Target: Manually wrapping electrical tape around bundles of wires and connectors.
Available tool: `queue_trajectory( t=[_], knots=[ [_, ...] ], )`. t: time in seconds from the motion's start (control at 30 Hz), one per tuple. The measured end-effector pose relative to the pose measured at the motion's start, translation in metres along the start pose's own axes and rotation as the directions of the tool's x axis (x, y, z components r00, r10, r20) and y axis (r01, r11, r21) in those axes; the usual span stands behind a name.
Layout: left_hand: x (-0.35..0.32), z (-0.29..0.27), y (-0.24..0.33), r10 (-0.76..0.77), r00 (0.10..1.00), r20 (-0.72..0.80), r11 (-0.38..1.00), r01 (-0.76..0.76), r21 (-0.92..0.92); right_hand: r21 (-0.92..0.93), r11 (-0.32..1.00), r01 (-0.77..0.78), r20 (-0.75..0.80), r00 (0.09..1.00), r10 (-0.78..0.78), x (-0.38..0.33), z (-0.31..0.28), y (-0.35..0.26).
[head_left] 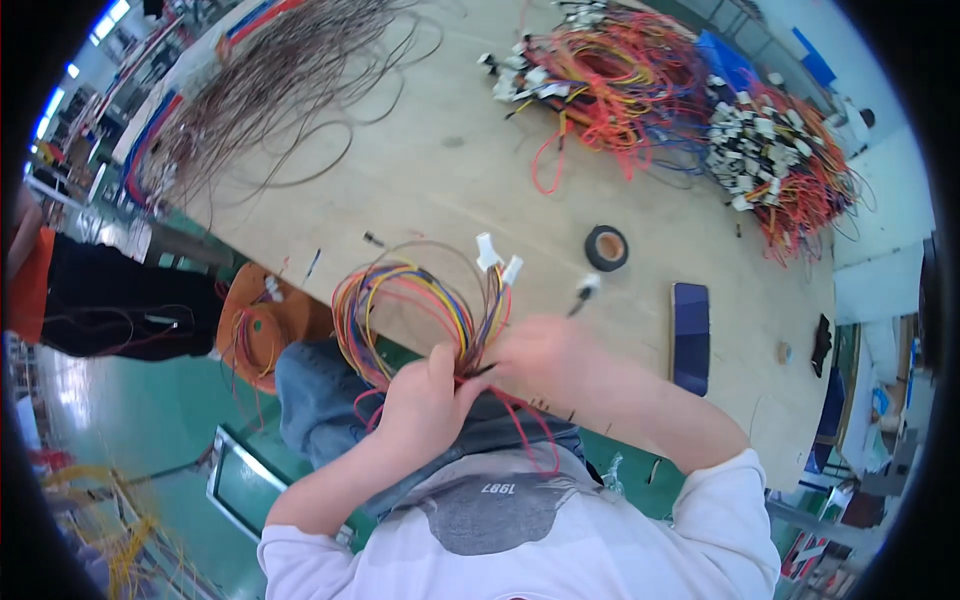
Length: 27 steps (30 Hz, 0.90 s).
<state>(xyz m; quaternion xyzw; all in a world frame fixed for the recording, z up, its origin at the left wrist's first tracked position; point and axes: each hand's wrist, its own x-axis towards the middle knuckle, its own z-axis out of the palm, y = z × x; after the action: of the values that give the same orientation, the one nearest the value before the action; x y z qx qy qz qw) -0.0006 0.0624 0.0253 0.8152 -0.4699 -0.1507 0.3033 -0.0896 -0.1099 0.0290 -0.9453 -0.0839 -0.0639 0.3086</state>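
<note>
My left hand [425, 400] is closed around the lower right of a coiled wire harness [345, 320], a loop of red, yellow, blue and brown wires at the table's near edge. White connectors [487, 252] stand up from the ends of its gathered wires. My right hand [550, 355], smeared by motion, is at the bundle just right of the left hand. A black lead with a white connector [588, 286] sticks out above it, blurred as well, and the fingers seem closed on that lead. Pink-red wires [530, 430] hang below both hands.
Black tape [606, 248] and a phone [690, 340] lie to the right. Heaped harnesses [620, 80] and another connector-ended pile [765, 150] fill the far right. Thin brown wires [290, 90] spread at far left. An orange stool [262, 325] and another person [120, 295] are left.
</note>
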Motion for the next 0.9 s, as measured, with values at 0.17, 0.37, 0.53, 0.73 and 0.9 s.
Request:
queue_trajectory(
  t=[0.17,0.37,0.53,0.73,0.9],
  knots=[
    [0.007,-0.054,0.03,-0.218,0.964,0.154,0.974,0.207,0.088,-0.007,0.994,0.111,-0.031,0.993,-0.111,0.019,-0.018,-0.024],
    [0.075,-0.163,0.057,-0.268,0.948,-0.169,0.727,0.084,-0.681,0.214,0.964,-0.16,-0.729,0.63,0.267,-0.023,-0.058,-0.036],
    [0.254,-0.165,0.117,0.078,0.971,-0.224,-0.108,-0.215,-0.971,0.416,0.847,-0.331,-0.683,0.5,0.532,-0.08,-0.03,-0.042],
    [0.381,-0.034,0.108,-0.013,0.97,-0.244,-0.577,-0.206,-0.79,0.444,0.828,-0.343,-0.543,0.632,0.553,-0.085,-0.006,-0.069],
    [0.213,0.077,0.064,0.23,0.867,0.442,0.539,0.265,-0.8,0.524,0.745,-0.412,-0.308,0.724,0.618,-0.08,0.007,-0.052]
  ],
)
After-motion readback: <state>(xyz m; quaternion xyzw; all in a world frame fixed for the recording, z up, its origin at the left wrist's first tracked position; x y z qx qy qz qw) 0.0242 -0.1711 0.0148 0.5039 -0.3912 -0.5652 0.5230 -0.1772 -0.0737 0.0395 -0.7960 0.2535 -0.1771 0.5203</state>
